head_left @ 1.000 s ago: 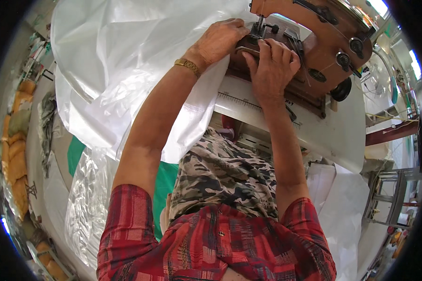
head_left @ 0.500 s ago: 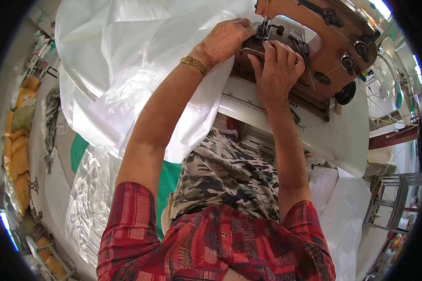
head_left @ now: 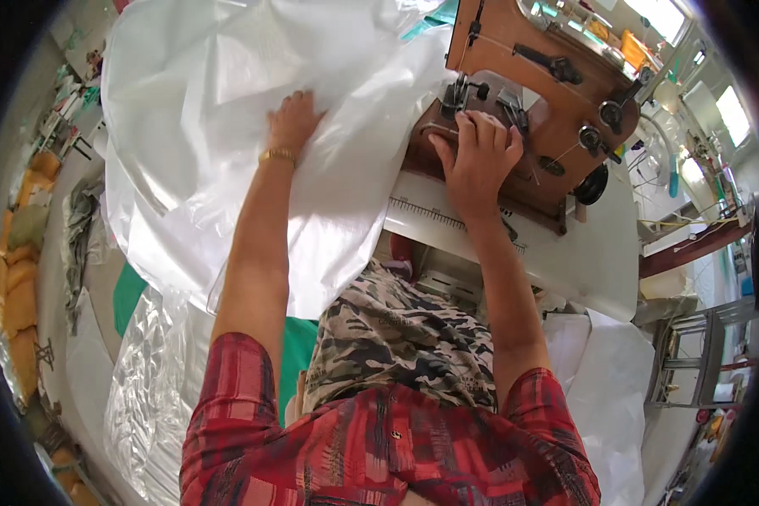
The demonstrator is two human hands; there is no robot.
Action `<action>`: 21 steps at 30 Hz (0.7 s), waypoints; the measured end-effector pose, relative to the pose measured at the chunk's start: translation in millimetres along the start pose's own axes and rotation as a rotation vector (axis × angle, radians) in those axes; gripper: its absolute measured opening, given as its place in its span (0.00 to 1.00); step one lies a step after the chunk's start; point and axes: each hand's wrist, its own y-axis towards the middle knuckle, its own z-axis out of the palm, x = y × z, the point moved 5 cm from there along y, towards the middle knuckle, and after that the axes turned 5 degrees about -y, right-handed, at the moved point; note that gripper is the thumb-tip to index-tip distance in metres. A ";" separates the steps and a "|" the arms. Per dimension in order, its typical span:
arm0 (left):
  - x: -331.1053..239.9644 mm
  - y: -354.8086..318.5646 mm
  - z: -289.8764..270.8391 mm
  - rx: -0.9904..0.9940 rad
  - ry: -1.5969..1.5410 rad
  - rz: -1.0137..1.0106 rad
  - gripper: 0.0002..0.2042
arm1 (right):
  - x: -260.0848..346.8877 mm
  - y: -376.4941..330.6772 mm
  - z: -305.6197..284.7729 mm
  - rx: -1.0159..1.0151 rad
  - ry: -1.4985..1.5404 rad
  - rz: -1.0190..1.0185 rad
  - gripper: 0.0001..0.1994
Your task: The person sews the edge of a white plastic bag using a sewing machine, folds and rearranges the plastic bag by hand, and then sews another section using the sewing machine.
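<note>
A brown sewing machine (head_left: 519, 51) stands at the upper right, its presser foot (head_left: 454, 94) at the left end. A large, shiny white plastic sheet (head_left: 194, 152) spreads left of it and reaches the machine's bed. My left hand (head_left: 293, 122), slightly blurred, lies on this sheet with thumb and fingers apart; a gold-coloured band circles that wrist. My right hand (head_left: 481, 164) rests on the bed just in front of the presser foot, fingers bent and thumb spread from them. Nothing shows between those fingers, though the undersides are hidden.
A pale table with a printed ruler scale (head_left: 434, 211) runs along the machine's front. Camouflage cloth (head_left: 396, 337) covers my lap. Clear crinkled plastic (head_left: 156, 379) hangs at the lower left. Orange-brown bundles (head_left: 17, 287) line the far left; a grey metal frame (head_left: 700, 354) stands at right.
My left hand has moved from beside the presser foot leftward and nearer, onto the sheet. My right hand stays by the presser foot. The whole view has shifted slightly.
</note>
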 end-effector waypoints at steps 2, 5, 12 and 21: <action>-14.6 -11.1 -11.2 0.007 -0.022 -0.012 0.26 | -2.9 -1.4 -4.1 0.001 -0.015 -0.012 0.21; -7.5 -15.8 -15.3 0.047 -0.051 -0.051 0.22 | -1.3 3.2 -14.0 0.051 -0.015 0.002 0.20; 47.3 -45.3 -28.4 -0.048 -0.040 -0.062 0.20 | 14.8 97.6 -89.3 -0.273 0.277 -0.194 0.17; 105.6 -149.8 -18.6 -0.067 -0.406 -0.178 0.24 | -101.9 261.9 10.7 0.169 0.696 0.446 0.28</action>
